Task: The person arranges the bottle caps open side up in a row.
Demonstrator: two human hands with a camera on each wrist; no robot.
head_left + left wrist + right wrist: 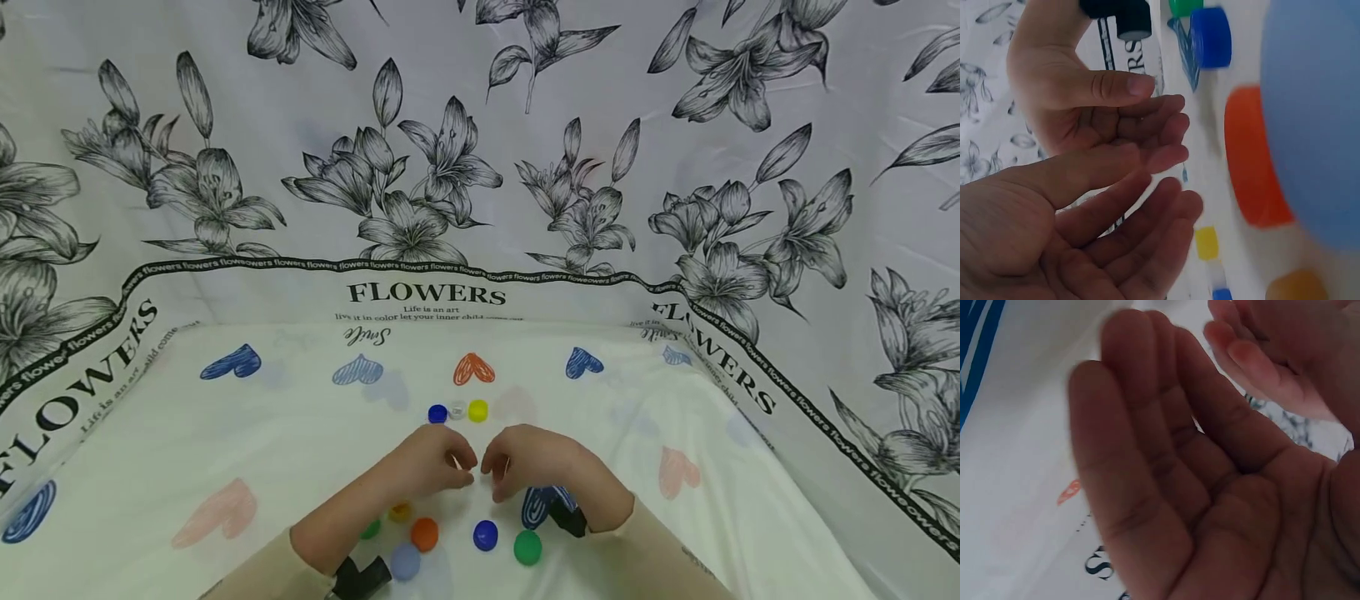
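My left hand (429, 460) and right hand (542, 460) hover over the cloth, fingertips facing each other across a small gap. In both wrist views the fingers bend loosely and the palms hold nothing. Just beyond the hands, a blue bottle cap (437, 413), a clear cap (457, 410) and a yellow cap (477, 410) sit in a row. Nearer me by the left forearm lie an orange cap (424, 534), a light blue cap (406, 562), a yellow-orange cap (401, 512) and a partly hidden green cap (371, 529). Towards the right forearm are a dark blue cap (485, 535) and another green cap (527, 547).
A white cloth (300, 450) printed with hearts covers the surface. Behind it hangs a flower-printed curtain (450, 67) with a black lettered band. Black wrist devices (363, 578) show at both sleeves.
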